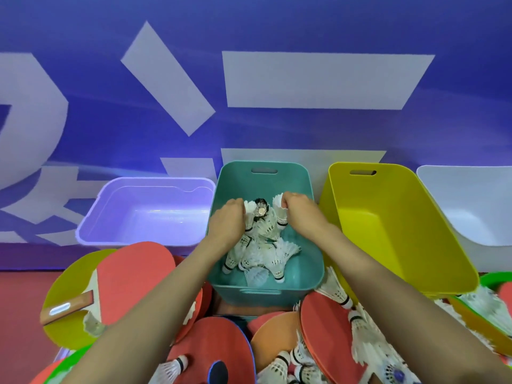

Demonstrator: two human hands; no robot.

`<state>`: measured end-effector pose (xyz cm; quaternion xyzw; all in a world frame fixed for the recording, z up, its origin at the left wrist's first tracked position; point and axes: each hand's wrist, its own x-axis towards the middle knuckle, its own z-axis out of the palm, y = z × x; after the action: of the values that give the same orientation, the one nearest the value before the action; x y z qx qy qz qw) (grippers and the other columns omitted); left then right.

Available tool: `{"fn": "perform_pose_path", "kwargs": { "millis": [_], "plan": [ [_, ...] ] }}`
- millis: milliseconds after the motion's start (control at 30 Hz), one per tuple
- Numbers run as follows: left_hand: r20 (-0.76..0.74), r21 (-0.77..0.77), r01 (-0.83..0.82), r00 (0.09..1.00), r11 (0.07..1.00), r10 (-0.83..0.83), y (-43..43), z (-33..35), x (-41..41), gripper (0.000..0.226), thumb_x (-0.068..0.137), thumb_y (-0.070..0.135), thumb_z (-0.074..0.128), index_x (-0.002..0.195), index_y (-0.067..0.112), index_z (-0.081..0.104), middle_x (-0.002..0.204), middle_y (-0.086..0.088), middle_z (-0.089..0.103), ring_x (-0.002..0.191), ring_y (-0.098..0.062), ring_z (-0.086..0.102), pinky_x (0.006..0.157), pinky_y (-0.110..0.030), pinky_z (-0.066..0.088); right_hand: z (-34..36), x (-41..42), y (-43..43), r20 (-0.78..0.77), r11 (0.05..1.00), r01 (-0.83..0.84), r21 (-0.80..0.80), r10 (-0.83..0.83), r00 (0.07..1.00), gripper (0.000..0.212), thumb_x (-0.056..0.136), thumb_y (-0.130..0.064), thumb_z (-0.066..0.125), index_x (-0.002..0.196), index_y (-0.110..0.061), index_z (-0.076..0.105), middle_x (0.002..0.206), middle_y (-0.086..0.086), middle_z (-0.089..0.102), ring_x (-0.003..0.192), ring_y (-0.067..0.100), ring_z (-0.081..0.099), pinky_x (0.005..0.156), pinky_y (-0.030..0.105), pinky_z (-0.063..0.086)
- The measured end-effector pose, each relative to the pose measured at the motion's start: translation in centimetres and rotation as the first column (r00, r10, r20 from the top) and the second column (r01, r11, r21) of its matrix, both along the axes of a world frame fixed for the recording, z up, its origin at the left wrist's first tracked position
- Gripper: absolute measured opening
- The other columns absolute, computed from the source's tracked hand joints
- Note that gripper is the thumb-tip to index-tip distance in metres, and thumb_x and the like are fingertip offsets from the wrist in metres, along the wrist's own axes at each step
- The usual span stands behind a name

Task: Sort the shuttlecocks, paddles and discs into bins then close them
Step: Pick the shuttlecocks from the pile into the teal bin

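Both hands reach into the teal bin [310, 187] in the middle. My left hand [225, 223] holds a white shuttlecock [250, 210] over the bin's contents. My right hand [300, 209] pinches another white shuttlecock [278, 202]. Several white shuttlecocks [266, 256] lie piled on the bin floor. Red paddles [133, 275] and more shuttlecocks [360, 331] lie heaped in front of the bins. A yellow-green disc [59, 297] sits under the left paddle.
A lilac bin [146, 214] stands left of the teal one with nothing visible in it. A yellow bin [393, 225] tilts on the right, a white bin [476, 203] beyond it. A blue wall with white lettering rises directly behind. The floor is red.
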<state>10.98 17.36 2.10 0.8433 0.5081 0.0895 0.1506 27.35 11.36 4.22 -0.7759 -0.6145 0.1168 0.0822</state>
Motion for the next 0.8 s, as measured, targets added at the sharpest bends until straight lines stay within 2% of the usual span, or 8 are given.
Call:
{"fn": "perform_pose_path", "kwargs": {
  "millis": [200, 333, 467, 600, 700, 800],
  "plan": [
    [-0.113, -0.069, 0.045, 0.992, 0.997, -0.053, 2.0, -2.3, 1.6, 0.013, 0.092, 0.011, 0.047, 0.1, 0.006, 0.055, 0.108, -0.012, 0.056, 0.093, -0.034, 0.058, 0.077, -0.039, 0.045, -2.0, 0.3, 3.1, 0.202, 0.978, -0.009, -0.21, 0.052, 0.978, 0.035, 0.085, 0.006, 0.045, 0.117, -0.006, 0.054, 0.121, 0.013, 0.058, 0.112, 0.032, 0.056, 0.087, 0.037, 0.047],
    [-0.226, -0.074, 0.07, 0.97, 0.995, -0.085, 2.6, -3.7, 2.0, 0.023, 0.085, 0.0, 0.049, 0.1, 0.006, 0.065, 0.113, -0.009, 0.055, 0.096, -0.029, 0.059, 0.079, -0.038, 0.05, -3.2, 0.8, 4.1, 0.228, 0.96, -0.014, -0.278, 0.08, 0.97, 0.035, 0.086, 0.005, 0.047, 0.119, -0.006, 0.056, 0.124, 0.013, 0.058, 0.115, 0.03, 0.056, 0.089, 0.036, 0.047],
    [-0.262, -0.1, 0.101, 0.957, 0.99, -0.124, 3.0, -4.4, 1.8, 0.037, 0.085, -0.005, 0.047, 0.115, 0.009, 0.063, 0.123, -0.007, 0.053, 0.11, -0.027, 0.055, 0.084, -0.037, 0.049, -4.0, 1.0, 4.2, 0.202, 0.942, -0.025, -0.335, 0.098, 0.974, 0.036, 0.087, 0.005, 0.045, 0.12, -0.005, 0.055, 0.127, 0.014, 0.056, 0.117, 0.031, 0.053, 0.09, 0.037, 0.046],
    [-0.189, -0.129, 0.116, 0.972, 0.985, -0.139, 2.5, -3.5, 1.4, 0.049, 0.084, -0.005, 0.048, 0.13, 0.012, 0.052, 0.141, -0.006, 0.04, 0.128, -0.027, 0.041, 0.092, -0.041, 0.045, -3.8, 1.2, 3.3, 0.162, 0.953, -0.066, -0.296, 0.118, 0.98, 0.039, 0.087, 0.003, 0.047, 0.123, -0.008, 0.052, 0.124, 0.014, 0.052, 0.116, 0.031, 0.049, 0.085, 0.037, 0.045],
    [-0.14, -0.166, 0.124, 0.979, 0.978, -0.148, 1.5, -2.5, 0.8, 0.05, 0.086, 0.005, 0.053, 0.135, 0.017, 0.048, 0.144, -0.004, 0.035, 0.131, -0.025, 0.036, 0.094, -0.041, 0.043, -3.2, 0.9, 2.0, 0.126, 0.974, -0.091, -0.207, 0.119, 0.985, 0.041, 0.085, 0.001, 0.05, 0.124, -0.012, 0.051, 0.121, 0.012, 0.053, 0.113, 0.03, 0.049, 0.083, 0.036, 0.044],
    [-0.055, -0.159, 0.123, 0.99, 0.98, -0.133, -0.3, -1.6, -0.3, 0.048, 0.088, 0.019, 0.058, 0.134, 0.019, 0.047, 0.144, -0.003, 0.036, 0.13, -0.024, 0.037, 0.1, -0.04, 0.042, -2.1, 0.3, 0.0, 0.089, 0.988, -0.114, -0.1, 0.123, 0.988, 0.04, 0.087, -0.007, 0.052, 0.127, -0.014, 0.05, 0.123, 0.009, 0.053, 0.114, 0.028, 0.048, 0.089, 0.036, 0.043]
  ]
}}
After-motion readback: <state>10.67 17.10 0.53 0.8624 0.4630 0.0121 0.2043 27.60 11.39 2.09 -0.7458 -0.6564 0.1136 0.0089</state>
